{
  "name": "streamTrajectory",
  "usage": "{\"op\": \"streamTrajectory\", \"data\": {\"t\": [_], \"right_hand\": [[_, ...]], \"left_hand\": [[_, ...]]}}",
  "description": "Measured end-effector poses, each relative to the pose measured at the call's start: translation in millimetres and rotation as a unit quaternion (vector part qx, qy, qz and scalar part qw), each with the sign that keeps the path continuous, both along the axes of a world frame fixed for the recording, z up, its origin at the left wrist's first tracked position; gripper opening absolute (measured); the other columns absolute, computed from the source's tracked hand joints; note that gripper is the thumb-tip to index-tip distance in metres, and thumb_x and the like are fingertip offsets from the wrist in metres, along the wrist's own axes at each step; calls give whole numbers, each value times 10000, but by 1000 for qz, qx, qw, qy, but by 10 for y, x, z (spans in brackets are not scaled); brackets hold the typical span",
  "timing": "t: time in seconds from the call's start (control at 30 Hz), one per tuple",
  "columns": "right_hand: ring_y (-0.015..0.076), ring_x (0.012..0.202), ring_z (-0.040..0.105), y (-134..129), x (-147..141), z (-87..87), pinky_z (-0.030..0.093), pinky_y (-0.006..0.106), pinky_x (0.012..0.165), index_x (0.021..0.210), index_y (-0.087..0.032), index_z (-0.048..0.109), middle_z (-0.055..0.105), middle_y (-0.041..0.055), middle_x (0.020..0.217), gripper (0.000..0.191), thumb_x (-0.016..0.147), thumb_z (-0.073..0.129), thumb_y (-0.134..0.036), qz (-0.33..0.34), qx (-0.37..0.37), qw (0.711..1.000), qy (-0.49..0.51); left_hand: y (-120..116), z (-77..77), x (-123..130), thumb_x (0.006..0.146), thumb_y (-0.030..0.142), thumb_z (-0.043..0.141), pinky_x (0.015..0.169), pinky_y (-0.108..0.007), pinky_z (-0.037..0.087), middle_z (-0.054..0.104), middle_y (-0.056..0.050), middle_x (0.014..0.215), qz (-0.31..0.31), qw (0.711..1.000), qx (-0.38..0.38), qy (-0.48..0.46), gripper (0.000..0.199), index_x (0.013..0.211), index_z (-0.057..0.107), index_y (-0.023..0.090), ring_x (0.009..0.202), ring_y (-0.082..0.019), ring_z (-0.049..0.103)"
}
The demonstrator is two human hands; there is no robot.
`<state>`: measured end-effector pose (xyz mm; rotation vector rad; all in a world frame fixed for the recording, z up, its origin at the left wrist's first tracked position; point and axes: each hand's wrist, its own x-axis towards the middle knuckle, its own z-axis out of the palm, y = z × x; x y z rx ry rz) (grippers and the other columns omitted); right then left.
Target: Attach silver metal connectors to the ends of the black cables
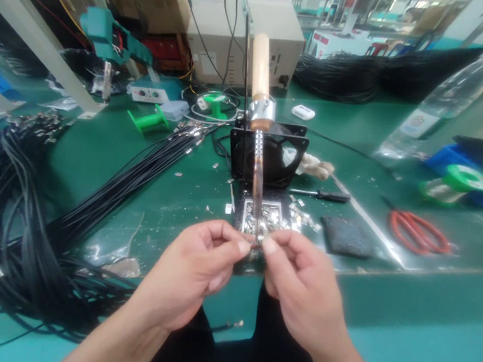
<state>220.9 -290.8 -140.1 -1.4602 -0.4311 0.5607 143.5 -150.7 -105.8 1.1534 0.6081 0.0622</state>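
A soldering iron (262,71) with a wooden handle is mounted tip-down in front of me, its long dark tip ending between my hands. My left hand (201,265) is closed in a pinch just left of the tip; what its fingertips hold is too small and blurred to name. My right hand (299,283) pinches a small shiny metal piece (260,240) at the right of the tip. Right behind my fingertips lies a small tray (244,208) of little metal parts, with more scattered beside it. Below my left hand a black cable end (235,325) with a metal connector shows.
A black fan (266,157) stands behind the iron. Black cables (135,176) pile up on the left. To the right are a screwdriver (332,196), a dark pad (347,236), red-handled pliers (419,233), a green spool (468,178) and a plastic bottle (448,101).
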Motion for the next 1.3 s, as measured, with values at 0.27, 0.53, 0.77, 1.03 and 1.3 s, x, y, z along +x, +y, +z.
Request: {"op": "streamTrajectory", "data": {"t": [0.27, 0.53, 0.77, 1.03, 1.3], "right_hand": [[75, 476, 379, -9, -2, 1, 292, 207, 444, 859, -202, 612, 446, -81, 544, 264, 1005, 617, -422, 5, 9, 1000, 11], [69, 458, 363, 11, -3, -8, 284, 186, 423, 852, -203, 611, 441, -85, 531, 250, 995, 629, -407, -5, 43, 999, 31], [70, 460, 357, 16, 9, -13, 272, 190, 424, 849, -202, 611, 431, -86, 526, 255, 995, 629, -410, -3, 42, 999, 29], [72, 461, 386, 38, -5, 38, 298, 207, 427, 834, -195, 590, 455, -85, 534, 246, 990, 612, -384, 4, 29, 1000, 8], [69, 458, 375, 27, -20, 26, 283, 206, 423, 840, -193, 593, 441, -90, 532, 270, 988, 616, -417, -2, 24, 1000, 8]], "left_hand": [[-6, 2, 14, 801, 272, 823, 400, -170, 206, 418, 114, 403, -3, 1000, 0, 2, 224, 754, 635, 159, 372, -17, 266], [4, 30, 13, 792, 277, 829, 396, -162, 210, 424, 117, 401, -2, 1000, 4, -4, 249, 738, 615, 162, 370, -15, 266], [3, 44, 24, 805, 277, 819, 412, -167, 217, 432, 112, 403, -5, 1000, 14, -7, 235, 744, 623, 163, 379, -19, 279], [33, 22, 0, 791, 328, 835, 407, -169, 196, 426, 106, 411, -13, 1000, 26, 10, 262, 742, 640, 158, 382, -19, 285], [22, 12, -6, 766, 333, 854, 412, -178, 189, 421, 109, 392, -14, 1000, 17, 15, 282, 738, 630, 163, 379, -21, 280]]}}
